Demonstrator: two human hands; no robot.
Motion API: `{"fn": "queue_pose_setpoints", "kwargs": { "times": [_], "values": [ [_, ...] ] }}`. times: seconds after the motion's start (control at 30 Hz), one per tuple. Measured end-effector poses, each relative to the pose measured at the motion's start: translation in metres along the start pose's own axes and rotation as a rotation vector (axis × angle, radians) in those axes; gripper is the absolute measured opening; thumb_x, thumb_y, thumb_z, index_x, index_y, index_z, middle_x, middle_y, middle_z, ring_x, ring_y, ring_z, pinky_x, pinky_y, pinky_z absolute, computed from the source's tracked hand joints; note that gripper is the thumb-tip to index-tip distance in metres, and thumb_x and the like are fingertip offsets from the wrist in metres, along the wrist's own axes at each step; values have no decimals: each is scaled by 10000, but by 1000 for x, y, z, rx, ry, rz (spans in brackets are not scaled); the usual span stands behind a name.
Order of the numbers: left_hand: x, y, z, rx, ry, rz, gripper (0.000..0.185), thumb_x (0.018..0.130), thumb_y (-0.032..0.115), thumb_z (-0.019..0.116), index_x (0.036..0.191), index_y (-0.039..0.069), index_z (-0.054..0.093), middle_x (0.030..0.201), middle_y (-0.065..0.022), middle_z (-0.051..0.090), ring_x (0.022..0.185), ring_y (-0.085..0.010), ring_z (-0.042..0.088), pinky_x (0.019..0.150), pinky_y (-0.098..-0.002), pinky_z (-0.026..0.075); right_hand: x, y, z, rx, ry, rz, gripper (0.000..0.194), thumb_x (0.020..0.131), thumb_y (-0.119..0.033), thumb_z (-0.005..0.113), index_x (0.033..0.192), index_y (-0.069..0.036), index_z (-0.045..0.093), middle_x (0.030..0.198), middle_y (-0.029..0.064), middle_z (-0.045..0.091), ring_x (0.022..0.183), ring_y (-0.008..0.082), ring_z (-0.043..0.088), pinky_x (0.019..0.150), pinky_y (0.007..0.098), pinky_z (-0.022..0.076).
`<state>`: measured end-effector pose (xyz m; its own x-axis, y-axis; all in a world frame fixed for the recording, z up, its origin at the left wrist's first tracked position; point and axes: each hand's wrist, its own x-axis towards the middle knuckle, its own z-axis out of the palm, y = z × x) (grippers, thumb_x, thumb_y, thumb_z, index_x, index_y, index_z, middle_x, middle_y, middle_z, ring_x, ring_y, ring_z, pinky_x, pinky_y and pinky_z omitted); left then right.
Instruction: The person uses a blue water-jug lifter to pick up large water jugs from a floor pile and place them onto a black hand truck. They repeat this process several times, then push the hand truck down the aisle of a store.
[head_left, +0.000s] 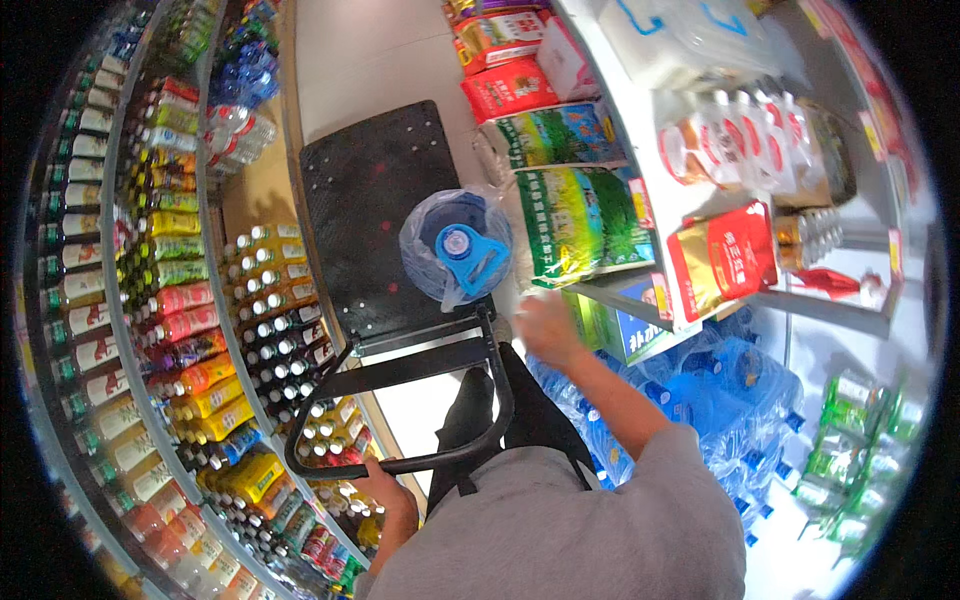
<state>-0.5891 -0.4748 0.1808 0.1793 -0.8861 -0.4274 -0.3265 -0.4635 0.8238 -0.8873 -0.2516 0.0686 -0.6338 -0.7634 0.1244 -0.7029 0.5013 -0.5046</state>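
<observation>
A black platform trolley stands before me in a shop aisle. At the right edge of its deck is a large water jug with a blue carrying handle, wrapped in clear plastic film. My left hand is at the trolley's black tubular push handle, its fingers around the bar. My right hand is blurred and lies to the lower right of the jug, apart from it, near the printed sacks. Nothing is plainly seen in it, and its fingers cannot be made out well.
Shelves of bottled drinks line the left side. On the right are green printed sacks, red bags, a shelf edge, a carton and blue film-wrapped water bottles. Green-wrapped bottles stand farther right.
</observation>
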Motion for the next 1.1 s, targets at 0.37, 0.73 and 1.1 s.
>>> {"fn": "queue_pose_setpoints", "kwargs": {
  "times": [0.37,0.73,1.1],
  "values": [
    [2,-12,6,-1,133,37,371,884,80,542,1196,-10,364,819,-117,550,641,-198,581,568,-330,474,98,67,105,-202,-131,-358,328,798,-104,553,1124,-105,591,1204,100,544,1217,290,476,1076,526,321],
    [5,-16,2,-43,51,12,392,893,39,498,1240,21,316,952,-119,519,643,-194,599,520,-305,526,110,89,85,-191,-314,-431,282,782,-97,572,1060,-81,615,1124,99,566,1138,279,519,992,437,412],
    [17,18,44,-188,83,136,322,860,0,538,1122,2,351,871,-127,541,552,-192,574,513,-302,521,142,48,86,-245,-775,-269,349,649,-298,765,901,-66,697,882,150,681,821,324,666,749,441,535]
  ]
}}
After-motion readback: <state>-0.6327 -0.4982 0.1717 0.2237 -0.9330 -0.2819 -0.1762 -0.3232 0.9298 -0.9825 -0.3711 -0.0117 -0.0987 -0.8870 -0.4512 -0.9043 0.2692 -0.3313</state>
